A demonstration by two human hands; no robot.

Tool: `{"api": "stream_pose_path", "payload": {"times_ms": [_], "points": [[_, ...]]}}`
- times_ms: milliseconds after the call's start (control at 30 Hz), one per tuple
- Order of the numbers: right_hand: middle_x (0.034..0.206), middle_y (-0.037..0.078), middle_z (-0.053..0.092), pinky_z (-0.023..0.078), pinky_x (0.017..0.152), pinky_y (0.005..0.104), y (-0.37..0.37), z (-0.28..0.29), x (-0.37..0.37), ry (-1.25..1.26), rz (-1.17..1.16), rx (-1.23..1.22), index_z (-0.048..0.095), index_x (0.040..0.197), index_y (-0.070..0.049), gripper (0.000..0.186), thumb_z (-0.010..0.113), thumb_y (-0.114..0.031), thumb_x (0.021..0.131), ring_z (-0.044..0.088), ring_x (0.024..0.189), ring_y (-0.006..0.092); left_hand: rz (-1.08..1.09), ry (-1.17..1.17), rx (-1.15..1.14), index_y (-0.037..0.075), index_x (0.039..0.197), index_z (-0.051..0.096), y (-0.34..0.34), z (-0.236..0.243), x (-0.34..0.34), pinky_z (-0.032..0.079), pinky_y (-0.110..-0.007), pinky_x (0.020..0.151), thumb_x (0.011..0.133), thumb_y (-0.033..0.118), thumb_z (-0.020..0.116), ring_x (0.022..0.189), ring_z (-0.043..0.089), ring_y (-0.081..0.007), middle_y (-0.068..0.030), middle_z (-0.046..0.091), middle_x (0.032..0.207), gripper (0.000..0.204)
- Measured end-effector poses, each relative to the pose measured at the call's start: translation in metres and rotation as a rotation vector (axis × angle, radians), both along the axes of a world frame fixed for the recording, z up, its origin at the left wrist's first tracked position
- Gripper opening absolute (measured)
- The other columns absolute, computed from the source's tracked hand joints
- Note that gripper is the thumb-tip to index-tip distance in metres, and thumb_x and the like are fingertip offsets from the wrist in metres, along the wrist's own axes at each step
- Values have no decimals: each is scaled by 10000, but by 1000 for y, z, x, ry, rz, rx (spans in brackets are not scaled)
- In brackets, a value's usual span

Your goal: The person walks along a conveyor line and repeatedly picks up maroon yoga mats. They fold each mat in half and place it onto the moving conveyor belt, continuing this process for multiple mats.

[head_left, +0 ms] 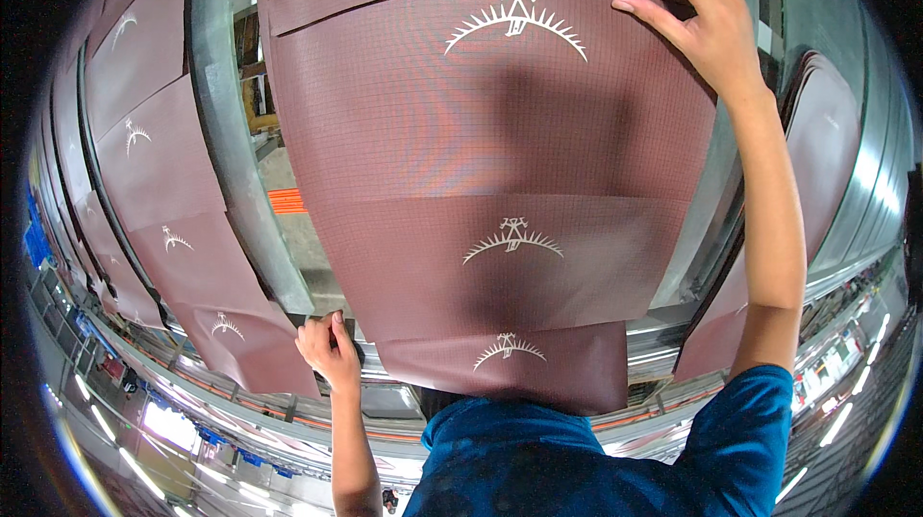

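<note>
In front of me lies a row of overlapping maroon sheets [385, 132] with a fine grid texture, each bearing a white spiky arched emblem. My right hand [710, 26] is at the far right edge of the upper sheets, palm down, thumb and fingers spread over them. Low on the left, my left hand [330, 351] is closed, fingers curled and thumb up, beside the lower left edge of the sheets and close to the end of a metal rail [260, 228]. Whatever its fingers may hold is hidden. The lowest sheet [577, 363] hangs near my blue shirt.
More overlapping maroon sheets [159, 171] lie in a row on the left. At the right stands a stack of rounded maroon sheets [827, 142] beside a grey metal surface [880, 132]. Orange strips [286, 201] show through a gap between rail and sheets.
</note>
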State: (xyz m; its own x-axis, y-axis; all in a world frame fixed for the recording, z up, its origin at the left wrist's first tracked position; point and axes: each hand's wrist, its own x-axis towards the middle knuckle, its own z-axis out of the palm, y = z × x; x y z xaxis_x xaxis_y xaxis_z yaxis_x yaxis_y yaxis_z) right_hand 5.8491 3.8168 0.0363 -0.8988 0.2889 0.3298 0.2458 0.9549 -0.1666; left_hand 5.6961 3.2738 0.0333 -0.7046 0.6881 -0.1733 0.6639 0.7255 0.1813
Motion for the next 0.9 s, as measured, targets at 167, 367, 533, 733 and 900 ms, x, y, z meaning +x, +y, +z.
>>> {"api": "stream_pose_path", "payload": {"times_ms": [167,367,533,733,900], "points": [[1063,108,641,491,817,365,1,-2,-3,57,92,60,645,1113,-22,453,771,-204,717,598,945,285,8,-7,0,69,786,627,-1,0,0,327,-371,647,883,144,603,678,458,-248,-59,514,711,125],[1005,115,647,512,755,339,-5,-3,-11,122,126,99,661,1033,-17,325,696,-16,710,618,871,276,17,-11,4,70,781,625,0,1,1,327,-373,648,883,138,600,679,455,-253,-61,510,707,125],[982,116,641,518,757,341,-24,-6,-35,170,118,80,657,1002,-9,327,661,11,676,624,868,275,-4,-12,16,70,778,622,1,1,-1,327,-373,645,882,133,600,672,453,-254,-61,509,705,123],[962,107,635,511,733,333,-30,-8,-55,222,148,13,670,967,-21,257,708,-68,718,618,843,264,3,-21,25,71,780,622,0,0,-2,326,-372,641,878,130,605,664,450,-252,-58,501,693,115],[960,103,638,505,747,324,-30,-12,-54,155,150,-80,679,970,-40,256,724,-101,726,615,853,260,-6,-22,50,70,788,625,-1,2,-2,322,-373,632,874,127,612,657,445,-248,-59,489,685,104]]}}
